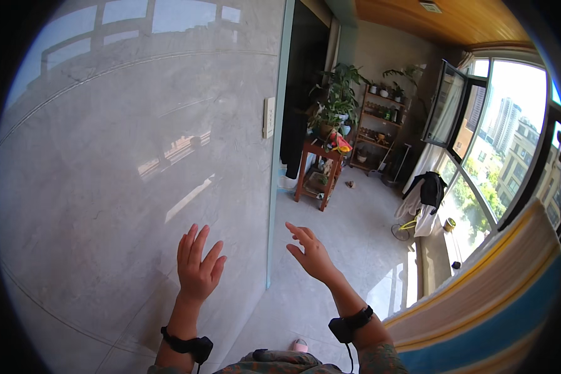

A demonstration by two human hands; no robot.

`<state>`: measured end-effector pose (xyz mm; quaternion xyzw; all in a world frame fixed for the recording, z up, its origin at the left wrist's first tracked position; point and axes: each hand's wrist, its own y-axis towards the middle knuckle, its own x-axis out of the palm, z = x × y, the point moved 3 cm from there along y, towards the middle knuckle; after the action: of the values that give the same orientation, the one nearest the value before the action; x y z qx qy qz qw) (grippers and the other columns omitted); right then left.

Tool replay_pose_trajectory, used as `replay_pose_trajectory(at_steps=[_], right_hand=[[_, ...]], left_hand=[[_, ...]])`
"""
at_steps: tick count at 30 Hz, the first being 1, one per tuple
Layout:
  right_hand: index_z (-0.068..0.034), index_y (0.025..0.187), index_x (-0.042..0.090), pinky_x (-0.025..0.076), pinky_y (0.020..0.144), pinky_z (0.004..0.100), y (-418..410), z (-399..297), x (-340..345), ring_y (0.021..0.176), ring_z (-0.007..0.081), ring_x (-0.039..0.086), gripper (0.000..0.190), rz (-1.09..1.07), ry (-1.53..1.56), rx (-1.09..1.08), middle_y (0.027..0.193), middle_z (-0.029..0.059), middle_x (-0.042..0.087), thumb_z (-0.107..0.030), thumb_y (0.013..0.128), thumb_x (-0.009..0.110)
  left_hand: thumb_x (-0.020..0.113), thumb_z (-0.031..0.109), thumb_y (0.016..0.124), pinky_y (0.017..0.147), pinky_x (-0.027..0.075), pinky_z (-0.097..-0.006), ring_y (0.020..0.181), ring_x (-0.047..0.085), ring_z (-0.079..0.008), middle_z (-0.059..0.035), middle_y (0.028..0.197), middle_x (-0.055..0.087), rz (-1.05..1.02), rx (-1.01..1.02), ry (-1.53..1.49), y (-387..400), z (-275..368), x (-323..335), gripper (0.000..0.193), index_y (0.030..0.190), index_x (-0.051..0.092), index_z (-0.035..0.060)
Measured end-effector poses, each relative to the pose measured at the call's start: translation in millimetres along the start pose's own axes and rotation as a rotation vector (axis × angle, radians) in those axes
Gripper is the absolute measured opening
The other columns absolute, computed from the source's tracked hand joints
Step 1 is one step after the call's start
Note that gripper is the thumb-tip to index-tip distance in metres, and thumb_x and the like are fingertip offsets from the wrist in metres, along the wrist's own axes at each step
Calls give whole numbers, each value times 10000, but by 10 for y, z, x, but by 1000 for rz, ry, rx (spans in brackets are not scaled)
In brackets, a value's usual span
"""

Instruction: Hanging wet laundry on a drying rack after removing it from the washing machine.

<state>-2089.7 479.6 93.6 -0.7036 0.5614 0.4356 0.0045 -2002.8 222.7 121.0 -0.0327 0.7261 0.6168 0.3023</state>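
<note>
My left hand [198, 269] is raised with its fingers spread and holds nothing. Behind it rises a glossy grey tiled wall [98, 187]; whether the fingertips touch it I cannot tell. To the right, my right hand [311, 252] hangs in the air, fingers apart and palm free, with the grey floor [327, 280] beyond it. Black straps with small black boxes circle both wrists, and thin cables run down from them. A white switch panel [269, 118] is fixed to the wall near its blue-green edge trim [273, 224].
A striped cloth [486, 299] hangs close on the right. Farther off stand a wooden stand [327, 148] with a potted plant [339, 100], and a shelf rack [378, 126]. Clothes [427, 196] hang by the windows; one casement [445, 105] is swung inward.
</note>
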Motion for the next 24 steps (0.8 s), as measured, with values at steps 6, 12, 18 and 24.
replay_pose_trajectory(at_steps=[6, 12, 18, 24], right_hand=[[-104, 1288, 464, 443, 876, 396, 1471, 225, -198, 1092, 346, 498, 479, 184, -30, -306, 1241, 184, 448, -134, 839, 628], [-109, 1313, 441, 386, 939, 441, 2444, 501, -231, 1160, 390, 430, 519, 346, -37, -388, 1298, 219, 392, -166, 834, 633], [-100, 1280, 487, 377, 927, 425, 3048, 644, -177, 1128, 356, 447, 478, 517, 18, -507, 1265, 199, 428, -177, 830, 629], [-43, 1214, 543, 321, 980, 464, 3251, 660, 159, 1193, 374, 384, 413, 675, 26, -631, 1296, 203, 393, -299, 890, 544]], left_hand=[[511, 360, 903, 1015, 299, -498, 1242, 408, -349, -137, 1291, 504, 60, -82, 542, 33, -367, 313, 336, 1132, 607, 133], [454, 362, 927, 1034, 266, -527, 1257, 384, -386, -135, 1320, 478, -17, -16, 950, -114, -399, 486, 357, 1121, 591, 96], [467, 303, 919, 1042, 258, -555, 1256, 371, -421, -168, 1301, 479, -16, 4, 1036, -139, -377, 586, 294, 1074, 593, 87], [515, 284, 887, 1019, 260, -588, 1238, 366, -452, -169, 1305, 457, -91, -71, 1128, -229, -322, 413, 266, 1070, 584, 103]])
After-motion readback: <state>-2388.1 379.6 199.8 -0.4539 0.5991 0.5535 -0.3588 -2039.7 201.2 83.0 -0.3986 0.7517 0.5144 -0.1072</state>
